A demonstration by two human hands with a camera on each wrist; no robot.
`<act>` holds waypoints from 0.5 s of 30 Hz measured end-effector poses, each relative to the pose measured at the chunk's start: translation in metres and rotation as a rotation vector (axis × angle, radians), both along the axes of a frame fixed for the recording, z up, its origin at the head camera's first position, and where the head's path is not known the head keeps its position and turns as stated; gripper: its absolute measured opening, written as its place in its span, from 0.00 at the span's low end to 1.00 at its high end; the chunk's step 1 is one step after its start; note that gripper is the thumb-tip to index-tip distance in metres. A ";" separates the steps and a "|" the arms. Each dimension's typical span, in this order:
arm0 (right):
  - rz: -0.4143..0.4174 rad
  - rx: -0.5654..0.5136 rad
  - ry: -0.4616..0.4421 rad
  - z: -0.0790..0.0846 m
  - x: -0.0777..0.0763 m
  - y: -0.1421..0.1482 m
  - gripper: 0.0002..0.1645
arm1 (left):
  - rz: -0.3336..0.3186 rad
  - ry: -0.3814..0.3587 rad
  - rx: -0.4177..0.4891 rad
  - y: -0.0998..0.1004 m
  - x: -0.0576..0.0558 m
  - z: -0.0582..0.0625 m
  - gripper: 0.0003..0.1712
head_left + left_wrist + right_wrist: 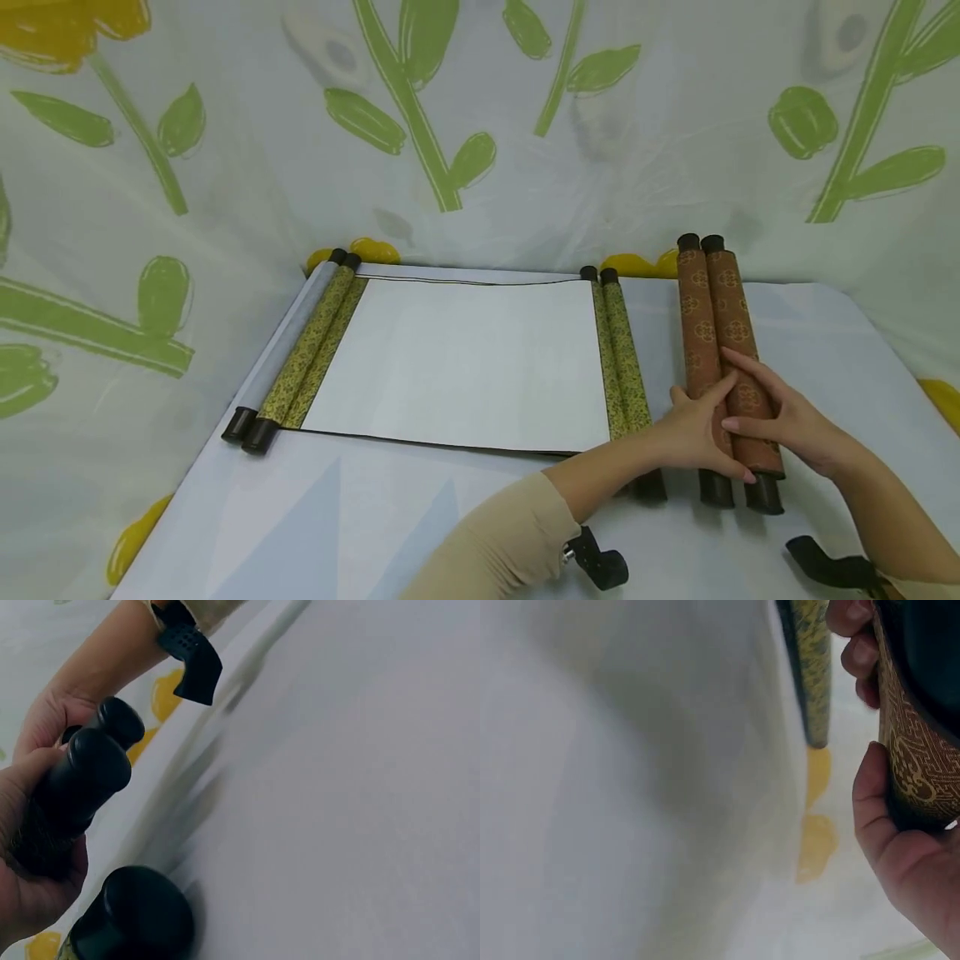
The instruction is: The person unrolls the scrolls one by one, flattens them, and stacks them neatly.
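Note:
Two brown patterned rolls of a scroll (pixel 693 317), with dark end knobs, are side by side at the right in the head view. My left hand (pixel 697 429) reaches across their lower part from the left and grips them. From the other side my right hand (pixel 802 425) holds the right-hand roll, fingers on top. Close up in the right wrist view, thumb and fingertips curl about the brown scroll (pixel 915 750). Dark end knobs (pixel 94 769) stick out beyond the left hand in the left wrist view. The rolls' undersides are hidden.
Left of the hands, a scroll with a blank white sheet (pixel 465 358) lies unrolled between green-gold patterned rolls (pixel 303 358). A pale roll (pixel 281 342) lies along its left side. The white table cover (pixel 300 533) meets a leaf-printed cloth (pixel 247 167) behind.

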State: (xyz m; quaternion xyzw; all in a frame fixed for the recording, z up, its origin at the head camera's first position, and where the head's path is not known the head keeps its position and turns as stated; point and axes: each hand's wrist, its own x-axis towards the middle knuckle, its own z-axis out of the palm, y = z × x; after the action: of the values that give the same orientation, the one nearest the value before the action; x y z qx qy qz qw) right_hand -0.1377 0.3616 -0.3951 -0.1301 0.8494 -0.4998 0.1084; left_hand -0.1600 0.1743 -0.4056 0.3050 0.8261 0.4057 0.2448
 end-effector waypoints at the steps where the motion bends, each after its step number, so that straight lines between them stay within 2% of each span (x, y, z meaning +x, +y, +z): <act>1: -0.002 0.000 0.025 0.002 0.001 -0.002 0.54 | -0.015 -0.003 0.004 -0.002 -0.001 0.002 0.69; 4: -0.016 -0.035 0.080 0.006 0.003 -0.006 0.56 | -0.049 -0.017 0.018 -0.006 -0.002 0.007 0.70; 9: 0.011 -0.146 0.092 0.012 0.005 -0.011 0.54 | -0.066 -0.052 0.031 -0.017 -0.002 0.014 0.69; 11: 0.009 -0.145 0.105 0.015 0.004 -0.015 0.52 | -0.059 -0.057 0.042 -0.023 -0.001 0.016 0.69; 15: -0.045 -0.130 0.103 0.019 0.000 -0.028 0.48 | -0.022 -0.051 0.113 -0.037 0.002 0.016 0.67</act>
State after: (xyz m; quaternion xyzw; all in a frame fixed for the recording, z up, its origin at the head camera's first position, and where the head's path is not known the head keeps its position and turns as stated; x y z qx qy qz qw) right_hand -0.1381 0.3339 -0.3759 -0.1432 0.8222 -0.5490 0.0449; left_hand -0.1580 0.1373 -0.3894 0.3169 0.7920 0.4565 0.2527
